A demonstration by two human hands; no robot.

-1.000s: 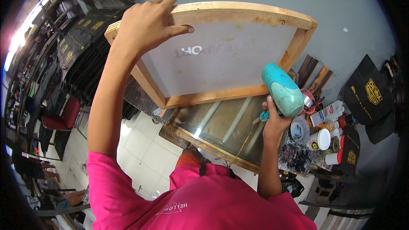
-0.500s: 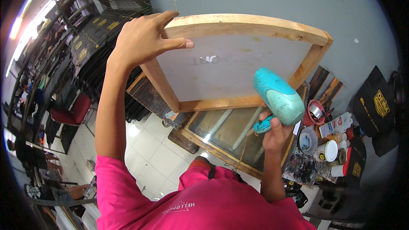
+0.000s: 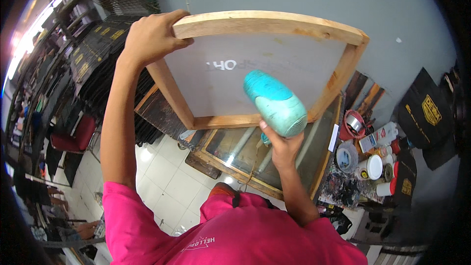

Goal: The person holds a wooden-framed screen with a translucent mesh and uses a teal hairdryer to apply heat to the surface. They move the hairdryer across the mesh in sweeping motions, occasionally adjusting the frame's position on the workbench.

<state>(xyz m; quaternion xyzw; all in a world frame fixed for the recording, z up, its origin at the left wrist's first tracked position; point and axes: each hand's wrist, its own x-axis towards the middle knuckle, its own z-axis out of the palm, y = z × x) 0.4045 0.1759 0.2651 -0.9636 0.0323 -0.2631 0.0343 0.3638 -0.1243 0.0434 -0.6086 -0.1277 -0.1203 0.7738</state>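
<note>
A wooden-framed printing screen [image 3: 206, 86] stands tilted upright before me, its pale mesh bearing some faint lettering. My left hand [image 3: 154, 39] grips the frame's upper left corner, thumb on the near side and fingers over the top. In my right hand [image 3: 283, 149] is a turquoise hair dryer [image 3: 275, 103], its barrel pointing up and left toward the mesh without visibly touching it. Most of the dryer's handle is hidden by my palm. Under the screen lies a glass-topped wooden table [image 3: 230, 149] with pale tubes beneath the glass.
To the right, a stained bench holds white tubs [image 3: 374, 167], a clear cup [image 3: 347, 157], and a red bucket [image 3: 352, 125]. Black printed bags [image 3: 424, 110] hang beyond. Stacked dark sheets [image 3: 105, 51] and a red chair [image 3: 73, 135] are at left. A grey wall rises behind the screen.
My right hand has swung the hair dryer left across the mesh, turning so its back faces me more. The left hand still holds the frame corner. The view has shifted slightly.
</note>
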